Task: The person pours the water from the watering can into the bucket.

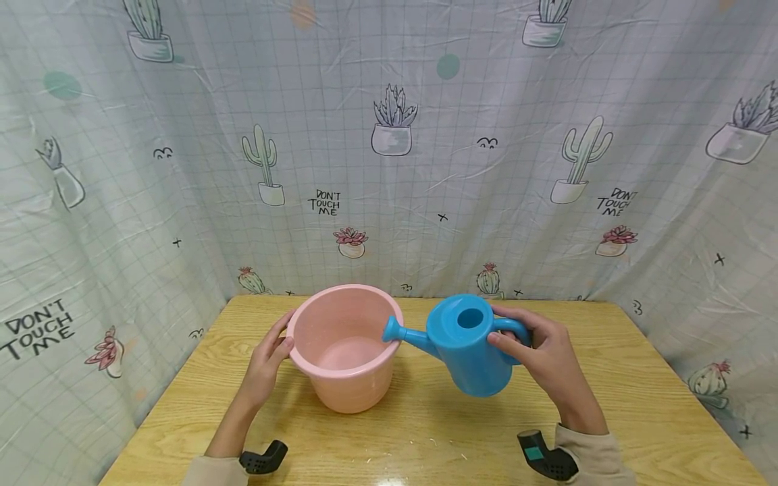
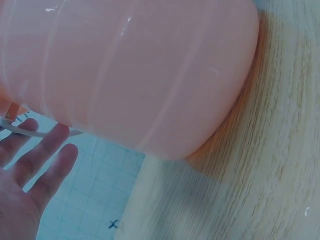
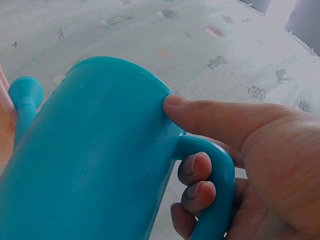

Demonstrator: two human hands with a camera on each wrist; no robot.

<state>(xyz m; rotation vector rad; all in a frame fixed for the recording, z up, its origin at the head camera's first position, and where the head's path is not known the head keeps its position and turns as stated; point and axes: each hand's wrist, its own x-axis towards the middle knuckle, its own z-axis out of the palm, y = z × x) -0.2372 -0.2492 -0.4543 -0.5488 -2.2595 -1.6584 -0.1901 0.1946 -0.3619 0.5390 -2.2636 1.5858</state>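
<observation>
A pink plastic bucket (image 1: 344,398) stands on the wooden table, its opening tilted toward me in the head view. On its left side my left hand (image 1: 265,364) touches the outside just under the rim; extended fingers (image 2: 47,145) reach the wall in the left wrist view. My right hand (image 1: 537,344) grips the handle of a blue watering can (image 1: 477,368), fingers curled through the loop and thumb (image 3: 210,112) pressed on the can's top edge. The can is held up to the right of the bucket. Its spout head (image 1: 393,329) overlaps the bucket's right rim. Water drops cling to the can.
The wooden table (image 1: 608,391) reaches back to a hanging cloth (image 1: 450,169) printed with cacti, which also closes off both sides. A black wrist device (image 1: 264,459) sits at the left sleeve, another (image 1: 547,459) at the right. Small wet spots show near the table's front.
</observation>
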